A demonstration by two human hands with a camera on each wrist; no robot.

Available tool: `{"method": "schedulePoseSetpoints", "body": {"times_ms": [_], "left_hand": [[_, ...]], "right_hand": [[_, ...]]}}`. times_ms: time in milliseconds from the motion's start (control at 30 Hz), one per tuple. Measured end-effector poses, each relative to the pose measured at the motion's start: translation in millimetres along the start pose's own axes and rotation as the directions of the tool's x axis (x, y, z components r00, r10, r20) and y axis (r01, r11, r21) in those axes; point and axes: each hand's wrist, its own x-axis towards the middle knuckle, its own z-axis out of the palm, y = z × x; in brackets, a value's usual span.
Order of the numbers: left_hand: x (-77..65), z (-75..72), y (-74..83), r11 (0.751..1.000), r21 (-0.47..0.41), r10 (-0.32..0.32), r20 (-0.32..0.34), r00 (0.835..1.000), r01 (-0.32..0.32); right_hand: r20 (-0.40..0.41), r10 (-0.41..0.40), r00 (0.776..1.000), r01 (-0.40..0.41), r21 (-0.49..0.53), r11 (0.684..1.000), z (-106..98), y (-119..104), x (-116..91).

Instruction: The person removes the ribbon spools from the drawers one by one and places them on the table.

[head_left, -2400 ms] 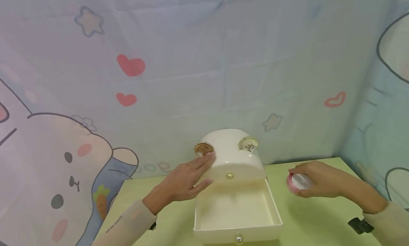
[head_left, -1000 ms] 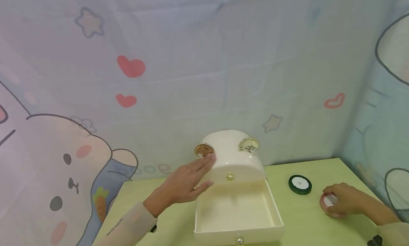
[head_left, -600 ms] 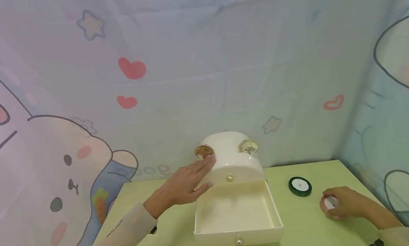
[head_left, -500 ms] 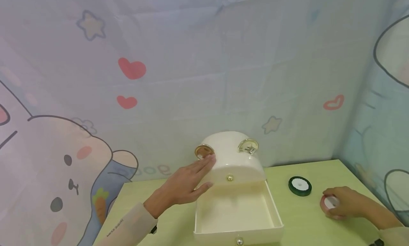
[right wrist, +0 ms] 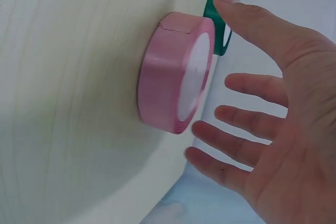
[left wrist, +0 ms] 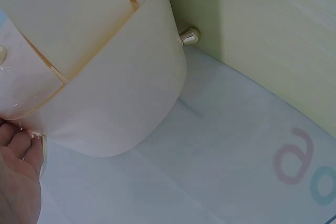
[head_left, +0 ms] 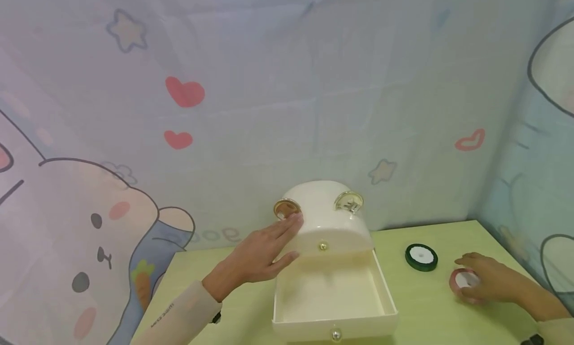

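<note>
A spool of pink ribbon (head_left: 455,285) lies flat on the green table at the right. My right hand (head_left: 498,281) hovers over it with fingers spread. In the right wrist view, a gap shows between this hand and the pink ribbon spool (right wrist: 165,74). Farther back and to its left is a spool of dark green ribbon (head_left: 421,257). My left hand (head_left: 261,254) rests its fairly straight fingertips on the upper left of a white storage box (head_left: 320,205), by a gold-rimmed round ear (head_left: 282,206). The box's lower drawer (head_left: 305,329) is pulled out with nothing in it.
The green table (head_left: 439,317) ends at the right, beside a patterned cloth wall. Another cloth backdrop (head_left: 269,101) stands directly behind the box. The drawer, with its small knob (head_left: 336,334), projects toward the table's front.
My right hand carried the pink ribbon spool right and toward me, uncovering the green one. It has since let go, its fingers opening off the pink spool. The left hand has stayed put.
</note>
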Motion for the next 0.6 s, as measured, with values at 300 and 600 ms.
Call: {"method": "schedulePoseSetpoints", "body": {"times_ms": [300,600], "left_hand": [[-0.4,-0.6,0.7,1.000,0.016,-0.001,-0.012,1.000,0.001],[0.3,-1.3,1.5,1.000,0.008,-0.004,-0.010,1.000,0.004]], "right_hand": [[-0.192,-0.101,0.976,0.090,-0.065,0.994,-15.1,-30.9,2.7],[-0.270,-0.148,0.952,0.124,-0.104,0.987,-33.1,-75.3,11.5]]}}
